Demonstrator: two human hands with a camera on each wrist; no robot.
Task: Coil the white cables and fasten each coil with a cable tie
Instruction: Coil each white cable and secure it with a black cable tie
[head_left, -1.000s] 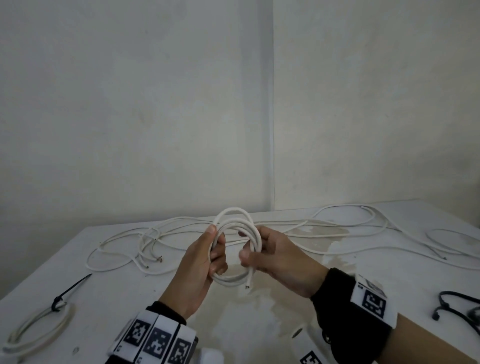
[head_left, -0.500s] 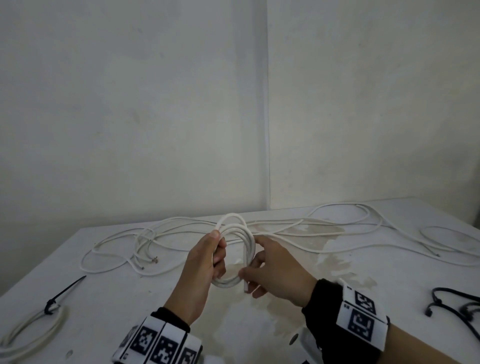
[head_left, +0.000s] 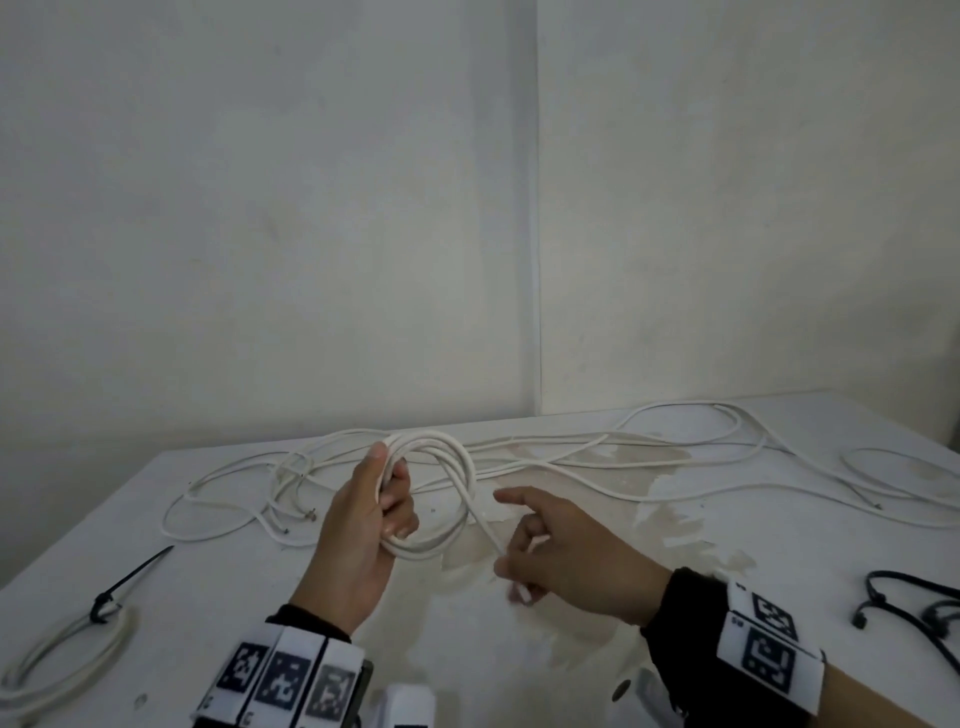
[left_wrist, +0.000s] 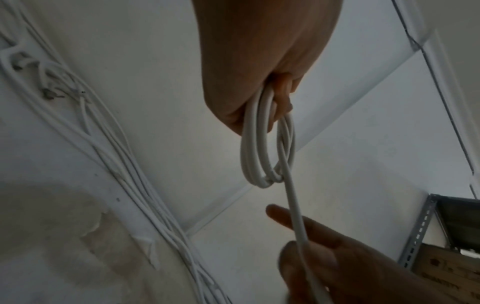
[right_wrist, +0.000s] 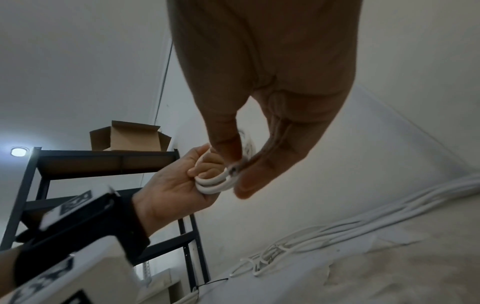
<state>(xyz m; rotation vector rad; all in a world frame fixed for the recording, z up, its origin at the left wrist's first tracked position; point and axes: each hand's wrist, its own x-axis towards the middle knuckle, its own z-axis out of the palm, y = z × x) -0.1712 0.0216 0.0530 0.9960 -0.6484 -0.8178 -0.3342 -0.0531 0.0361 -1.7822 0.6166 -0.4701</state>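
A white cable coil (head_left: 447, 535) of several loops hangs above the table, and my left hand (head_left: 389, 488) grips its left side with thumb and curled fingers. The coil's free end (head_left: 485, 525) crosses the loops and runs down to the right. There my right hand (head_left: 511, 553) pinches it, index finger stretched out. In the left wrist view the coil (left_wrist: 257, 156) hangs from my left hand (left_wrist: 262, 107) and the free end (left_wrist: 293, 205) leads to my right hand (left_wrist: 306, 253). The right wrist view shows my right hand (right_wrist: 236, 169) pinching the cable tip just in front of the coil (right_wrist: 213, 183).
Loose white cables (head_left: 623, 452) sprawl across the back of the white table (head_left: 519, 649). A finished coil (head_left: 62, 654) with a black cable tie (head_left: 119, 587) lies at the front left. Black cable ties (head_left: 914, 608) lie at the right edge. A dark shelf (right_wrist: 103, 160) stands beside the table.
My right hand has left the coil's right side and drawn the free end down and to the right. My left hand keeps its grip on the coil.
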